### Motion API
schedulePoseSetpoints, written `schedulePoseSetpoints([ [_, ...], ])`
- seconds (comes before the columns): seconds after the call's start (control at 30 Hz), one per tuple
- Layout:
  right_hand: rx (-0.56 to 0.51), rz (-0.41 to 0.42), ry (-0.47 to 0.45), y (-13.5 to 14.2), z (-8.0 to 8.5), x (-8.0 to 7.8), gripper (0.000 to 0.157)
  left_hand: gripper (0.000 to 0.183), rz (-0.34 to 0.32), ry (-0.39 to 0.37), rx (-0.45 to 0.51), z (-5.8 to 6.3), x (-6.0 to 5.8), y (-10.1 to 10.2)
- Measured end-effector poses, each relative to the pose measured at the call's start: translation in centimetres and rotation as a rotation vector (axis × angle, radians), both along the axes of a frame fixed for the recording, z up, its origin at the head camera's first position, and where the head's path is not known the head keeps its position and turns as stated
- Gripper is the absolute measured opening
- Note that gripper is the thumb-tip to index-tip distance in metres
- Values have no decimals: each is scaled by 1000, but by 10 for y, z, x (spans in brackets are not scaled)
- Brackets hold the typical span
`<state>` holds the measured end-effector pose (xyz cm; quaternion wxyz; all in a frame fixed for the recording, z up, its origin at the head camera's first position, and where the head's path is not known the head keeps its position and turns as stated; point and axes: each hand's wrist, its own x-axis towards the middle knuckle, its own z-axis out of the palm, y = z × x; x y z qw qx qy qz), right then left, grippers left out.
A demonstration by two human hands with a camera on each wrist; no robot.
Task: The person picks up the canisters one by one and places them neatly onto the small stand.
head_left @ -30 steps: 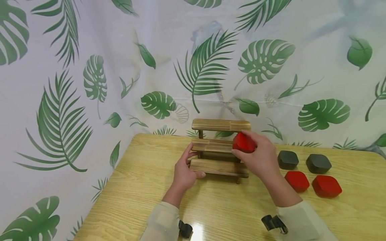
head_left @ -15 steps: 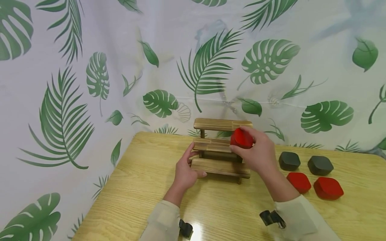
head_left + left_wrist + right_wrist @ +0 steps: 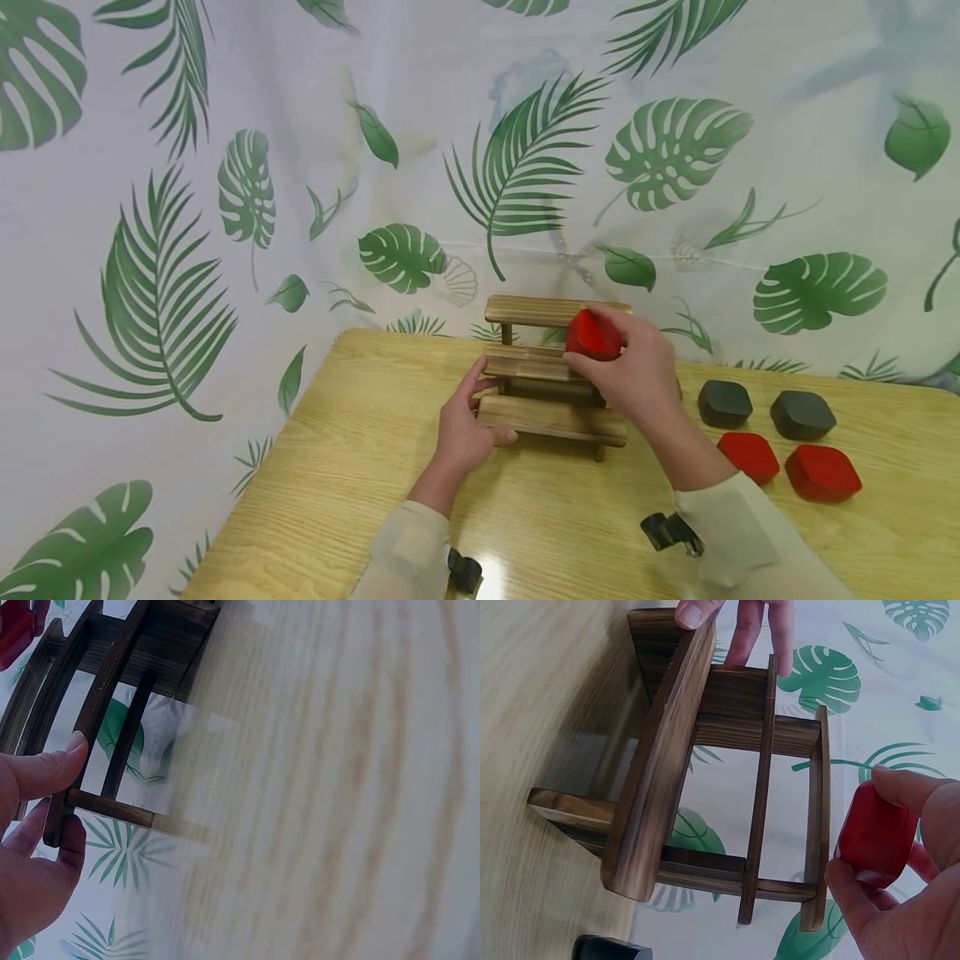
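The right grip (image 3: 639,360) pinches a probably light, stiff red box (image 3: 591,336) by its sides, the left grip (image 3: 463,432) the rack's (image 3: 555,417) left edge.

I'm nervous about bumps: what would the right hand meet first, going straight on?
The right hand, holding a red block, would probably meet the wooden stand first, though depth is hard to judge.

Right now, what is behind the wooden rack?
In the head view, leaf-print backdrop shows behind the wooden rack, above it and through its gaps. Shelves, right hand and held red block hide the rest.
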<state>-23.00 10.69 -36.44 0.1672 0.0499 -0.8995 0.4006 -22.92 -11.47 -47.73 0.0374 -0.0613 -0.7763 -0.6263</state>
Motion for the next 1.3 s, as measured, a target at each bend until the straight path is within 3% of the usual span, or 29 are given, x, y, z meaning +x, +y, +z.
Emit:
schedulePoseSetpoints([
  [0.6, 1, 29, 42, -13, 9, -12, 65, 116, 12, -21, -13, 0, 1, -2],
  [1.3, -36, 28, 65, -22, 4, -35, 66, 117, 13, -11, -38, 2, -1, -2],
])
